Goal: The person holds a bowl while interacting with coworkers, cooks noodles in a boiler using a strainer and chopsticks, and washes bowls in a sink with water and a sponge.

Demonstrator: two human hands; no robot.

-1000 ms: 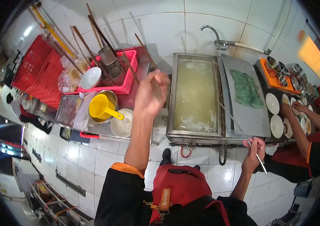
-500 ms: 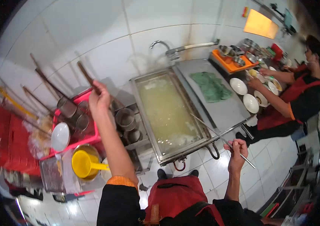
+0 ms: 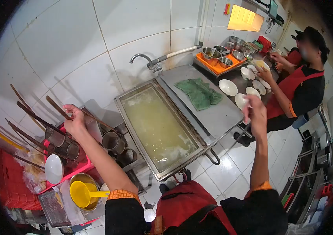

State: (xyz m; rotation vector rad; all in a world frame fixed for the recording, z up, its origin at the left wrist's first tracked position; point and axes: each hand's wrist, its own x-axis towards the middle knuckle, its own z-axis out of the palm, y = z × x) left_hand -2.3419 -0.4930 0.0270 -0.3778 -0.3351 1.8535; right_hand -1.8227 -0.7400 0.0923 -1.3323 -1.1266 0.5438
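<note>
My left hand (image 3: 75, 118) is closed round a dark wooden handle (image 3: 58, 107) on the left; its lower end is hidden behind my hand and forearm. Close by, mesh noodle strainers (image 3: 73, 151) with long handles stand in a pink bin (image 3: 89, 160). Another strainer (image 3: 113, 142) sits beside the vat, its wooden handle passing near my fingers. My right hand (image 3: 256, 115) is raised in front of the white bowls (image 3: 228, 87) on the right. Motion blurs its fingers, and I cannot make out anything in them. Between my hands lies the vat (image 3: 135, 147) of cloudy yellowish liquid.
A green cloth (image 3: 199, 94) lies on the steel counter (image 3: 221, 117). A faucet (image 3: 151, 62) juts from the wall. At the right, a person in a red apron (image 3: 280, 98) works over bowls beside an orange tray (image 3: 217, 67). A yellow dipper (image 3: 81, 194) sits lower left.
My right hand has risen toward the bowls; the thin metal rod it held no longer shows clearly. The left hand, still on the wooden handle, appears farther left and lower as the view shifted.
</note>
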